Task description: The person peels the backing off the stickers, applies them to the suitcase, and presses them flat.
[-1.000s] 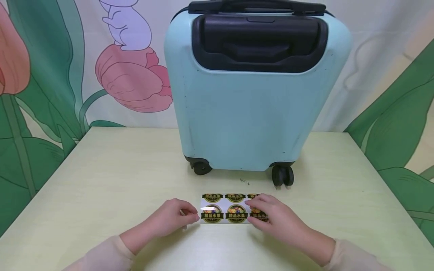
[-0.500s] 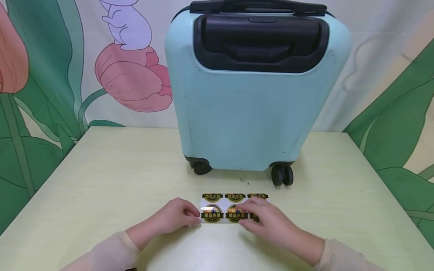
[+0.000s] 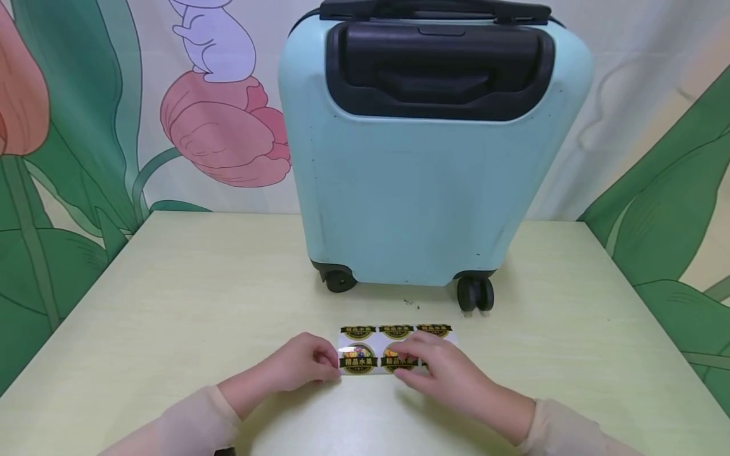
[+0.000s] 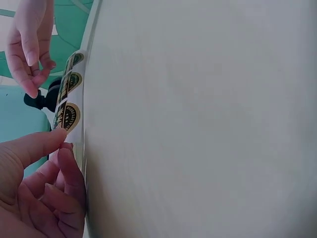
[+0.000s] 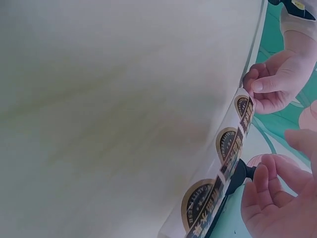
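Note:
A sheet of round black-and-gold stickers (image 3: 360,360) with fruit pictures lies near the table's front. My left hand (image 3: 308,362) is at its left edge; in the left wrist view, the thumb and index finger of that left hand (image 4: 47,178) pinch the near corner. Over the middle and right of the sheet hovers my right hand (image 3: 441,373), its thumb and fingers apart, covering some stickers. Seen from the right wrist, the right hand (image 5: 282,193) has loosely bent fingers holding nothing, and the sticker sheet (image 5: 225,148) appears apart from it.
A light blue suitcase (image 3: 422,196) with black wheels (image 3: 474,294) stands upright behind the sheet on the pale table (image 3: 199,291). Behind it hangs a printed curtain (image 3: 228,126) with flowers and leaves. Small dark specks lie between suitcase and sheet.
My right hand has moved left over the sheet, from its right end toward the middle sticker. My left hand has shifted slightly right onto the sheet's left edge. The sheet stays in place.

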A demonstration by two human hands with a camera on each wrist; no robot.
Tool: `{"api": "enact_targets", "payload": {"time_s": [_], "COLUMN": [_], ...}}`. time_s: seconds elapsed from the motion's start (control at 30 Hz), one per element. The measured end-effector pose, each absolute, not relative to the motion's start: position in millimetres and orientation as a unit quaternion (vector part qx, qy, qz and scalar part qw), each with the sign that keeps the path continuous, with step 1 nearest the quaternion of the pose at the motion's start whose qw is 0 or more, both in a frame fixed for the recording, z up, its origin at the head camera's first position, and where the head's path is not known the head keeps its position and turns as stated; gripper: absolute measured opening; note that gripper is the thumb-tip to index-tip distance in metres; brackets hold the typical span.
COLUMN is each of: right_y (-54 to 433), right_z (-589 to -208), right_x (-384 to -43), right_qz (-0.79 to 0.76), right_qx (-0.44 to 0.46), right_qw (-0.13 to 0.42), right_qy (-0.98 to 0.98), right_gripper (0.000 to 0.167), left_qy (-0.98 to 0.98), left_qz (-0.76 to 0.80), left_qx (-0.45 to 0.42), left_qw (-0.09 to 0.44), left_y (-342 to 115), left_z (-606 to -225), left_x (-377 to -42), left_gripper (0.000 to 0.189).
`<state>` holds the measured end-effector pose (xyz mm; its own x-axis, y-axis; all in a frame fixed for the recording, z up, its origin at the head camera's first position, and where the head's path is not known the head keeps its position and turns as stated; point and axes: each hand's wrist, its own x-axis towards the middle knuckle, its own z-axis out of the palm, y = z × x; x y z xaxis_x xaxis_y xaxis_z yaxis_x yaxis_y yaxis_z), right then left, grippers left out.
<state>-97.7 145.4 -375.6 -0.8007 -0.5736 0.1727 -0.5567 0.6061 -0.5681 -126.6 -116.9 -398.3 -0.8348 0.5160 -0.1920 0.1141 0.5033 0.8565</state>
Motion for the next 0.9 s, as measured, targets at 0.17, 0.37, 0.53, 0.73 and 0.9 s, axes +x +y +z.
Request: {"api": "enact_targets", "payload": {"time_s": [0.17, 0.37, 0.53, 0.73, 0.9], "right_y": [143.5, 140.7, 137.7, 129.6, 120.3], "right_z": [-376.9, -379.4, -381.5, -381.1, -380.7], "right_x": [-97.9, -98.7, -99.8, -99.5, -99.6], "right_qz": [-0.325, -0.358, -0.405, -0.424, -0.439], "right_qx": [-0.306, -0.298, -0.281, -0.258, -0.248], "right_qw": [0.022, 0.021, 0.007, -0.017, -0.032], "right_qy": [0.895, 0.885, 0.87, 0.868, 0.863], "right_gripper": [0.03, 0.027, 0.023, 0.017, 0.016], "left_qy": [0.828, 0.812, 0.796, 0.767, 0.749], "left_qz": [0.476, 0.502, 0.528, 0.579, 0.606], "left_qx": [0.192, 0.165, 0.127, 0.08, 0.058], "left_qw": [0.224, 0.249, 0.268, 0.264, 0.262], "left_y": [-115.4, -113.1, -110.9, -108.0, -103.7], "left_z": [-398.4, -394.7, -397.6, -398.2, -397.5], "left_x": [-125.9, -124.7, -123.5, -121.9, -120.4], "left_gripper": [0.012, 0.017, 0.014, 0.022, 0.026]}}
